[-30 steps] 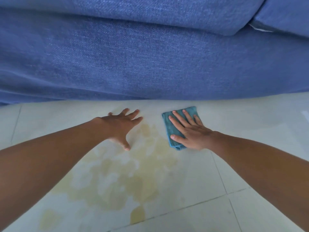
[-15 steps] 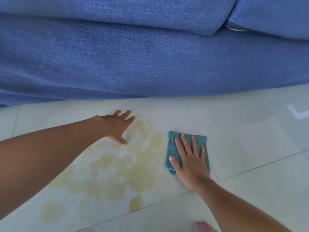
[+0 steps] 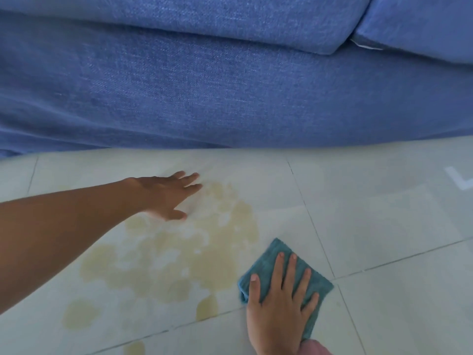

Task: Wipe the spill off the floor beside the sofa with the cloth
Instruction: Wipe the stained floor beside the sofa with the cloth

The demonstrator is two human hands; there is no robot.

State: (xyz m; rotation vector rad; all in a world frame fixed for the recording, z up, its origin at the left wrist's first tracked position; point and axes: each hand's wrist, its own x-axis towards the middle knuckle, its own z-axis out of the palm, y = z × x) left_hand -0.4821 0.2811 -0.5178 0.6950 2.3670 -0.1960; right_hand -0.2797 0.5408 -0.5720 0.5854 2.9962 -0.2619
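A patchy yellowish spill [image 3: 179,254] spreads over the pale tiled floor [image 3: 384,226] in front of the blue sofa [image 3: 230,85]. A folded teal cloth [image 3: 271,262] lies flat on the floor at the spill's lower right edge. My right hand [image 3: 279,306] presses down on the cloth with its fingers spread, palm flat. My left hand [image 3: 169,194] rests flat on the floor at the spill's upper left edge, fingers apart, holding nothing.
The sofa's front runs across the whole top half of the view, close to the spill. Two seat cushions meet at the upper right [image 3: 353,39]. Grout lines cross the tiles. A white L-shaped mark [image 3: 458,180] shows on the floor at far right.
My right hand has dragged the cloth from near the sofa toward me, along the spill's right side. My left hand has stayed planted on the floor.
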